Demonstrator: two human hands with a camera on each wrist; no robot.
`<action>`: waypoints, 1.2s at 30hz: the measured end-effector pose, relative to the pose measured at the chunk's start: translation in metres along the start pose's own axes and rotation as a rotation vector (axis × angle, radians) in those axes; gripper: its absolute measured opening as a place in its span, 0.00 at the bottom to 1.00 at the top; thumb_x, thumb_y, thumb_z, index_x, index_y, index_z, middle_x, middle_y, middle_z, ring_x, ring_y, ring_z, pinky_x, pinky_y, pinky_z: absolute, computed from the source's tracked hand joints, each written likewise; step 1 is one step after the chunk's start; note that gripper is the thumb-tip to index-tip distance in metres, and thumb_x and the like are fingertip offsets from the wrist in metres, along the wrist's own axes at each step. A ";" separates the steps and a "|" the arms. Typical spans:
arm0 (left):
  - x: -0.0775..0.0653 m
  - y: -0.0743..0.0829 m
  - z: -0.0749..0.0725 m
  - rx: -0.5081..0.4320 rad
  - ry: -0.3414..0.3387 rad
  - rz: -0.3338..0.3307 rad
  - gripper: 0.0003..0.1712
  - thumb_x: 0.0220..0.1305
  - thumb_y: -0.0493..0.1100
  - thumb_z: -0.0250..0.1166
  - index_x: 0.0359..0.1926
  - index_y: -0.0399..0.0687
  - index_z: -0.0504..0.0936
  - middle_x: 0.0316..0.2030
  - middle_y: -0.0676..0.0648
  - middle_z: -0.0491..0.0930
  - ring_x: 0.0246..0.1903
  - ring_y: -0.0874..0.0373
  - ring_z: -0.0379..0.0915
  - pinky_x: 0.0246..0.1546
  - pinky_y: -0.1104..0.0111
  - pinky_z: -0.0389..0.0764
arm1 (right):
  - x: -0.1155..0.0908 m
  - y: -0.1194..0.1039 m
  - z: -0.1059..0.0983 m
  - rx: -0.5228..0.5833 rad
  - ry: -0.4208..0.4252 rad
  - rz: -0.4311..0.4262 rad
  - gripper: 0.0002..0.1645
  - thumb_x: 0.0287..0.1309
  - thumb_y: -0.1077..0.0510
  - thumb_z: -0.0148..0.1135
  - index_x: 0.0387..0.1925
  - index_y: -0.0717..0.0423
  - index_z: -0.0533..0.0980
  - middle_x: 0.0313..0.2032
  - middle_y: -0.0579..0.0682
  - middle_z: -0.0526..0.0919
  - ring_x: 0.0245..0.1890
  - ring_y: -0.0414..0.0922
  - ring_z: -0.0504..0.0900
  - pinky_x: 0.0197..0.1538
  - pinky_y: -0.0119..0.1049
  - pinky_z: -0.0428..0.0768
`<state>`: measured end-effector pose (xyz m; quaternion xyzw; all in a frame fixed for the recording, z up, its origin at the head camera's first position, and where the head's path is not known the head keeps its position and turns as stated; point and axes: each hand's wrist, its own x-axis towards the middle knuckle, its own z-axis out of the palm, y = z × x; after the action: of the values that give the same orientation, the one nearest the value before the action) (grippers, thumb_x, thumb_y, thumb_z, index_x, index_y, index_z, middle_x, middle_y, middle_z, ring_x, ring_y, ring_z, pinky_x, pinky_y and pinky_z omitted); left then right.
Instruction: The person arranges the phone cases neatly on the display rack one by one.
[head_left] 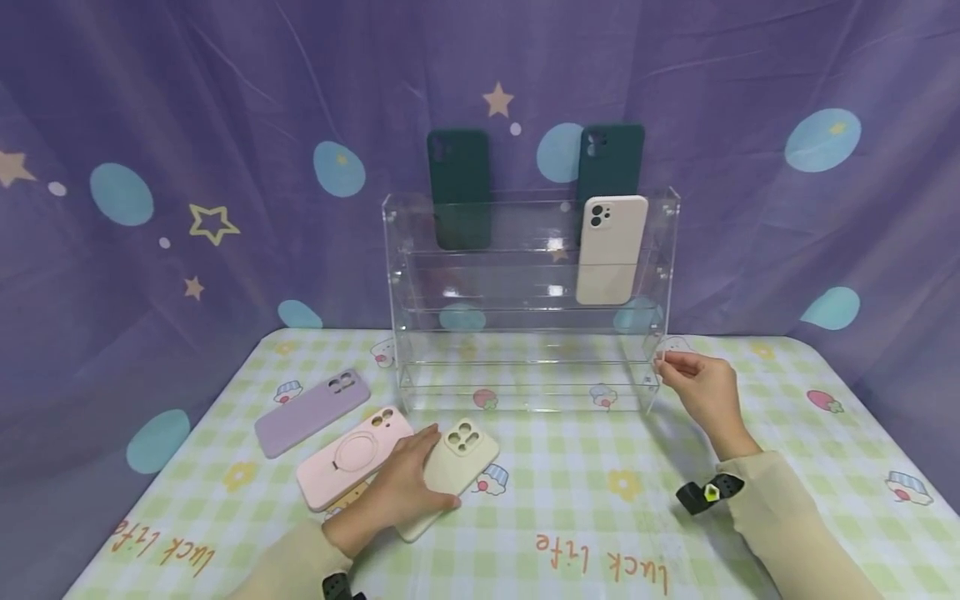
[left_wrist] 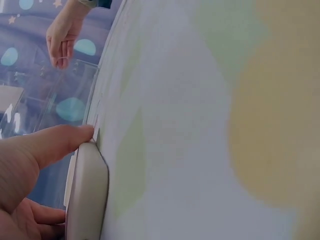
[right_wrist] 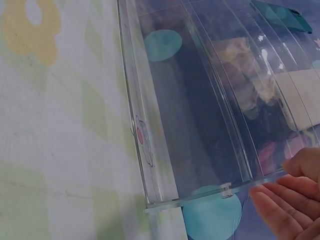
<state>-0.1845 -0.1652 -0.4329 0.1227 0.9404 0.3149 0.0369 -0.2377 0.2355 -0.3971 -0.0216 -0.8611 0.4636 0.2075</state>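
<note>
My left hand (head_left: 405, 483) holds a cream phone case (head_left: 463, 460) with a four-hole camera cutout, lying on the tablecloth. The left wrist view shows the thumb on the near edge of the case (left_wrist: 91, 192) and the fingers at its opposite side. With thumb and fingertips, my right hand (head_left: 708, 400) pinches the right side panel of a clear acrylic tiered rack (head_left: 668, 275). On the rack's upper tiers stand two dark green phone cases (head_left: 460, 187) and, before the right one, an off-white phone case (head_left: 611, 258).
A pink phone case (head_left: 318, 483) with a ring outline lies just left of my left hand. Beyond it lies a purple phone case (head_left: 303, 419). A green checked tablecloth (head_left: 585, 508) covers the table, and a purple patterned curtain (head_left: 225, 100) hangs behind the rack.
</note>
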 end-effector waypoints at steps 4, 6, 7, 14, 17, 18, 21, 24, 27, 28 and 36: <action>0.001 0.000 0.002 -0.010 0.025 -0.018 0.56 0.28 0.46 0.81 0.63 0.36 0.67 0.63 0.39 0.66 0.59 0.43 0.62 0.59 0.48 0.66 | 0.001 0.003 0.001 0.016 -0.005 -0.001 0.20 0.59 0.57 0.63 0.45 0.71 0.79 0.38 0.67 0.83 0.23 0.18 0.75 0.29 0.17 0.76; 0.002 0.001 0.002 -0.009 0.029 -0.032 0.56 0.27 0.46 0.81 0.62 0.38 0.67 0.59 0.40 0.70 0.55 0.45 0.65 0.55 0.49 0.69 | 0.001 0.004 0.001 0.022 0.002 -0.005 0.19 0.59 0.57 0.63 0.44 0.71 0.79 0.38 0.67 0.83 0.23 0.18 0.75 0.29 0.17 0.76; 0.002 0.001 0.002 -0.007 0.030 -0.039 0.56 0.26 0.46 0.82 0.62 0.39 0.68 0.57 0.41 0.72 0.53 0.47 0.66 0.53 0.50 0.71 | 0.001 0.004 0.001 0.023 0.005 -0.006 0.19 0.59 0.57 0.63 0.44 0.71 0.79 0.38 0.67 0.83 0.23 0.19 0.75 0.29 0.17 0.76; 0.009 0.005 -0.009 -0.110 0.014 -0.064 0.48 0.32 0.39 0.81 0.60 0.41 0.72 0.50 0.44 0.77 0.46 0.51 0.72 0.47 0.57 0.74 | 0.001 0.005 0.004 0.033 0.028 0.006 0.19 0.57 0.56 0.64 0.43 0.71 0.80 0.36 0.65 0.84 0.23 0.21 0.76 0.28 0.18 0.76; 0.015 0.001 -0.018 -0.175 -0.032 -0.054 0.41 0.38 0.34 0.78 0.58 0.39 0.74 0.46 0.44 0.79 0.41 0.54 0.73 0.43 0.63 0.74 | 0.002 0.005 0.004 0.020 0.012 -0.008 0.20 0.58 0.57 0.63 0.44 0.71 0.79 0.37 0.66 0.84 0.23 0.20 0.75 0.29 0.17 0.75; 0.017 0.000 -0.021 -0.199 -0.058 -0.048 0.38 0.40 0.34 0.77 0.57 0.38 0.75 0.44 0.45 0.80 0.39 0.55 0.72 0.41 0.65 0.74 | 0.002 0.005 0.004 0.013 0.012 -0.007 0.19 0.58 0.57 0.63 0.44 0.70 0.80 0.37 0.66 0.84 0.23 0.20 0.75 0.29 0.17 0.75; 0.023 -0.006 -0.027 -0.277 -0.157 -0.014 0.30 0.47 0.34 0.74 0.54 0.33 0.77 0.40 0.46 0.81 0.35 0.58 0.70 0.37 0.68 0.73 | 0.001 0.004 0.002 0.006 0.007 0.000 0.19 0.58 0.57 0.64 0.44 0.70 0.80 0.37 0.66 0.84 0.23 0.20 0.75 0.29 0.17 0.75; 0.026 -0.011 -0.033 -0.370 -0.277 -0.011 0.24 0.53 0.35 0.70 0.51 0.30 0.77 0.37 0.46 0.81 0.34 0.60 0.73 0.36 0.70 0.77 | 0.001 0.002 0.001 0.011 -0.001 0.013 0.19 0.58 0.57 0.64 0.44 0.69 0.80 0.36 0.66 0.84 0.22 0.21 0.76 0.28 0.18 0.75; 0.030 -0.013 -0.038 -0.449 -0.376 -0.023 0.21 0.56 0.35 0.67 0.50 0.28 0.77 0.36 0.46 0.83 0.32 0.61 0.77 0.33 0.70 0.79 | 0.000 0.002 0.001 0.026 -0.012 0.022 0.20 0.58 0.56 0.64 0.44 0.70 0.80 0.37 0.66 0.84 0.22 0.22 0.77 0.28 0.18 0.76; 0.031 -0.012 -0.040 -0.469 -0.401 -0.030 0.21 0.57 0.35 0.67 0.50 0.28 0.78 0.36 0.46 0.83 0.32 0.62 0.77 0.33 0.71 0.80 | 0.000 0.002 0.001 0.030 -0.011 0.024 0.19 0.58 0.57 0.64 0.44 0.70 0.80 0.37 0.66 0.84 0.22 0.22 0.77 0.29 0.18 0.76; 0.037 -0.007 -0.056 -0.743 -0.519 -0.067 0.17 0.60 0.33 0.63 0.49 0.30 0.75 0.33 0.50 0.82 0.32 0.61 0.79 0.33 0.71 0.81 | 0.001 0.005 0.000 0.025 -0.015 0.031 0.20 0.59 0.57 0.63 0.46 0.69 0.79 0.38 0.66 0.83 0.22 0.22 0.77 0.29 0.18 0.76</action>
<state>-0.2304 -0.1943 -0.3919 0.1455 0.7267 0.5886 0.3229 -0.2398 0.2385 -0.4006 -0.0290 -0.8564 0.4775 0.1942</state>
